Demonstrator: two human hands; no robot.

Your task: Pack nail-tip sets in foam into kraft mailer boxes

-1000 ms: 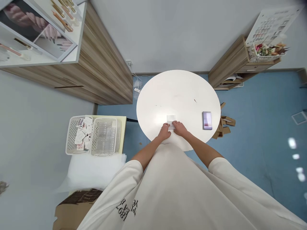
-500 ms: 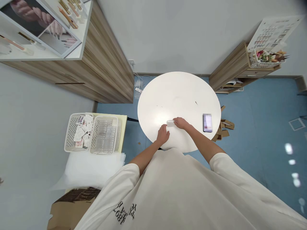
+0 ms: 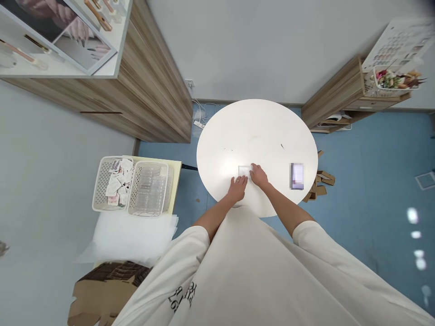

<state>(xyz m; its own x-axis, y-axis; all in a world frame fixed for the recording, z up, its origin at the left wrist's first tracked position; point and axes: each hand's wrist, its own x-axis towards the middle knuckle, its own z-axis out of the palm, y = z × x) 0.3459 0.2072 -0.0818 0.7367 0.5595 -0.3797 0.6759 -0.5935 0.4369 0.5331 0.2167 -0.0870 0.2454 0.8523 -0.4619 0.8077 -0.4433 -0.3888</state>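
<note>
A small translucent rectangular piece (image 3: pixel 244 170), perhaps clear plastic, lies on the white oval table (image 3: pixel 258 122) in front of me. My right hand (image 3: pixel 259 175) holds its right edge, thumb and fingers bent around that end. At the near edge, my left hand (image 3: pixel 238 187) rests palm down with fingers stretched out, fingertips touching the piece. Which fingers press on it is too small to make out.
A phone-like device (image 3: pixel 297 176) lies at the table's right. On the left stand two white baskets, one with packets (image 3: pixel 117 183), one with clear plastic cases (image 3: pixel 148 190). White sheets (image 3: pixel 132 237) hang below them. Cardboard pieces (image 3: pixel 321 181) lie on the floor.
The translucent piece now shows a larger face, broader from front to back. My left hand has moved right to its near edge, fingers stretched out; the right hand has shifted slightly right.
</note>
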